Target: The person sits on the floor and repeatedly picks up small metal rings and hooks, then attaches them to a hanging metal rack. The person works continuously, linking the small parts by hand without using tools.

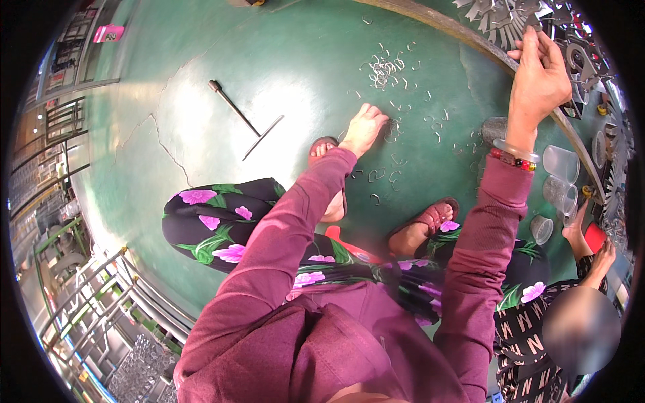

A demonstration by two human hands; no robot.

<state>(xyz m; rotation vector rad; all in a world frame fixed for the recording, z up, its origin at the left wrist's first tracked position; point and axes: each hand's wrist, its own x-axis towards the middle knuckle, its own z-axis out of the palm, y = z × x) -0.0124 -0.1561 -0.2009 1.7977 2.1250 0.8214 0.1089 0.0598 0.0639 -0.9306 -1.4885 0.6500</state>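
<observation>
Low over the green floor, my left hand (366, 129) is closed with its fingers curled down, beside a loose strip of bent wire hooks (395, 127). Whatever those fingers hold, if anything, is hidden. A denser pile of the same thin silvery hooks (383, 72) lies farther off. At the upper right, my right hand (539, 77) is raised with thumb and fingers pinched together against a row of hanging grey metal blades (500, 23). What sits between those fingertips is too small to make out.
A T-shaped metal tool (245, 121) lies on the floor to the left. Clear plastic cups (561, 165) stand at the right, below a curved rail (463, 32). A co-worker in a black patterned top (531, 329) sits close at the lower right. Metal racks (107, 295) line the left.
</observation>
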